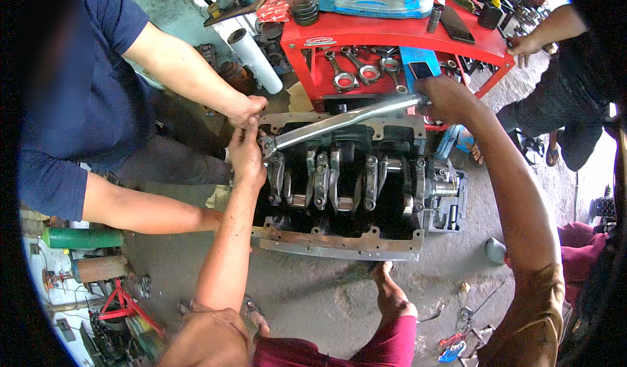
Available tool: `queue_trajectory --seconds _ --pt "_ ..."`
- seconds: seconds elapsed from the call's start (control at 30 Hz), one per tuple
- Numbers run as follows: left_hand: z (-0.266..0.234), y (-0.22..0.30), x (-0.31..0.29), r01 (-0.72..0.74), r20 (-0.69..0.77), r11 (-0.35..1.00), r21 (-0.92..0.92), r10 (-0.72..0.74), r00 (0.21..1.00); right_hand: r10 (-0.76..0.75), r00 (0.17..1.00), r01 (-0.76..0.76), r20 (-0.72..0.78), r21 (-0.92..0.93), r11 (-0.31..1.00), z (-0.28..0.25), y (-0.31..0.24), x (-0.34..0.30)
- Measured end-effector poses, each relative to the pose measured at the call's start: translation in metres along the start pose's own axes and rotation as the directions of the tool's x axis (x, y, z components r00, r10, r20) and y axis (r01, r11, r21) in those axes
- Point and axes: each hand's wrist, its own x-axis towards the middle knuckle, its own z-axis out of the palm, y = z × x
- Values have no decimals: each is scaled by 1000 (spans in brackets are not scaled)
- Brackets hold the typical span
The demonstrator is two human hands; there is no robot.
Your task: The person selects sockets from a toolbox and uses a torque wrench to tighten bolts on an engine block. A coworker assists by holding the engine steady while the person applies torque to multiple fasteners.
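An engine block (392,244) lies with its crankshaft (346,203) and bearing caps (371,183) facing up. Across it slants a long silver wrench (346,120), probably a torque wrench. My right hand (447,99) is closed around its handle end, above the block's far right corner. At the block's left end, my left hand (247,156) is closed around the wrench's head, over the leftmost bearing cap; the fingertips are partly hidden. A co-worker's hand (248,110) rests at the far left corner of the block, close to my left hand. Their other hand, partly behind my forearm, is by the near left corner.
Behind the block stands a red workbench (379,32) with connecting rods (343,73) on its lower shelf and a phone (457,26) on top. A white cylinder (255,60) leans left of it. Another person stands at far right. A grey tool case (462,200) sits beside the block.
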Motion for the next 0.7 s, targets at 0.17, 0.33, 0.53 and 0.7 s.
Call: queue_trajectory --seconds 0.17,0.33,0.53,0.7 --pt "-3 -19 3 -72 -121 997 26 74 990 -84 989 69 -123 -124 990 -4 -1 64" --pt "3 -30 5 -141 -130 990 -3 139 982 -26 1000 24 -11 -207 978 -31 7 93" --pt "-3 -16 -1 -22 49 1000 16 22 999 -50 941 85 334 -91 992 -14 -12 -10" --pt "-2 -10 2 78 117 990 119 -92 989 195 949 -231 246 129 964 34 -68 -135"
